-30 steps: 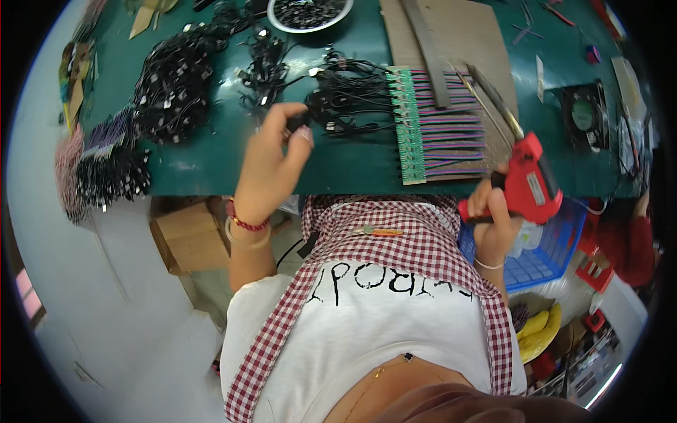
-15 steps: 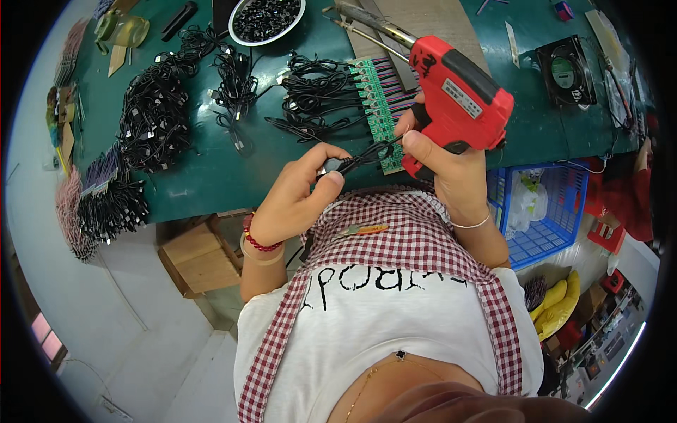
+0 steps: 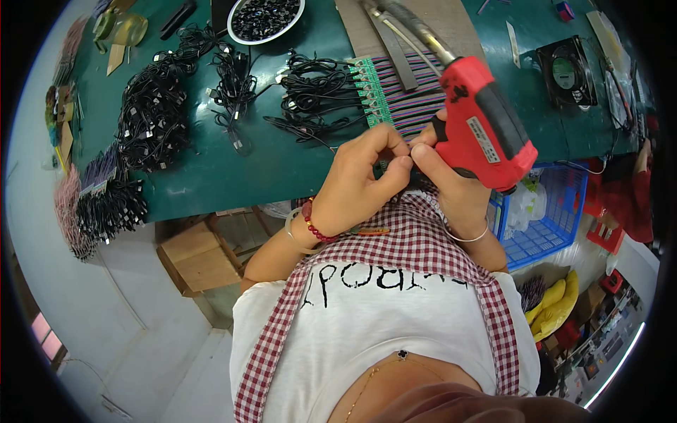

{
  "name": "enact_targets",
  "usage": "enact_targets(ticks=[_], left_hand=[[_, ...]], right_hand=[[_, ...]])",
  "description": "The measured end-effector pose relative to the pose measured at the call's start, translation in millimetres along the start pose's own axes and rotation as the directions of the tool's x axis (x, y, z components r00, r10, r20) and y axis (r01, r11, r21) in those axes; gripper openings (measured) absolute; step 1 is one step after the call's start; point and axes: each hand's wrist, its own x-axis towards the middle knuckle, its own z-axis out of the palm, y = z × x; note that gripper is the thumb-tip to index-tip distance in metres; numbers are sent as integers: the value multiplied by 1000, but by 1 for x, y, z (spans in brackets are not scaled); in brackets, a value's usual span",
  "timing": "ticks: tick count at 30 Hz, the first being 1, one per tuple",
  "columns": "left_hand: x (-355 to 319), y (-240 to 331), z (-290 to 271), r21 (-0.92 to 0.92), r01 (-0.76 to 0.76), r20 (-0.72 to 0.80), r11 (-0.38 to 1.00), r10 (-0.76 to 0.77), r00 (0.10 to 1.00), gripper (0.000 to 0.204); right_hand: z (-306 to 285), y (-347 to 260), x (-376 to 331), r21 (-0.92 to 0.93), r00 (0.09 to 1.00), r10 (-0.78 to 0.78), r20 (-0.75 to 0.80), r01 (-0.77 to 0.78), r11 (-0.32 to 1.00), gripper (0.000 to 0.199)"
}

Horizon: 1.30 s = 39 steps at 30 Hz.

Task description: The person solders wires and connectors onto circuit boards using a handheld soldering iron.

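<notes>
My right hand [image 3: 458, 187] grips a red soldering gun [image 3: 483, 127], its metal tip pointing up and away to the left. The thumb and forefinger of that hand pinch together beside the gun. Against them, my left hand [image 3: 367, 173] has its thumb and forefinger closed; what lies between the fingertips is too small to make out. Part of a dark cable shows beneath the hands, mostly covered. Just beyond them lies a row of green circuit boards [image 3: 374, 92], with black cables [image 3: 310, 88] on the left side and striped coloured wires [image 3: 412, 106] on the right.
A white bowl of small black parts [image 3: 296, 28] stands at the back. Bundled black cables [image 3: 151, 116] cover the left of the green table [image 3: 183, 190]. A flat grey bar [image 3: 398, 60] lies over the wires. To the right are a fan [image 3: 564, 70] and a blue basket [image 3: 543, 243].
My left hand has moved right and up to meet the right fingertips, its loop of black cable dropping from view. The soldering gun has shifted right and slightly nearer, uncovering more striped wires.
</notes>
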Motion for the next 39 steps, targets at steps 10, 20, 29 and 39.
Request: enact_targets(ticks=[10, 20, 29, 39], left_hand=[[1, 8, -1, -341, 296, 110, 892, -275, 955, 7], [4, 10, -8, -519, 460, 326, 721, -330, 886, 11], [2, 7, -4, -274, 179, 74, 945, -165, 983, 9], [5, 12, -7, 424, -211, -80, 881, 268, 960, 14]], right_hand=[[-10, -1, 13, 88, 985, 27, 168, -42, 995, 13], [-11, -6, 14, 170, 967, 38, 252, -83, 982, 11], [-8, 5, 9, -16, 983, -44, 177, 47, 999, 11], [-7, 8, 8, 71, 983, 121, 139, -132, 989, 11]])
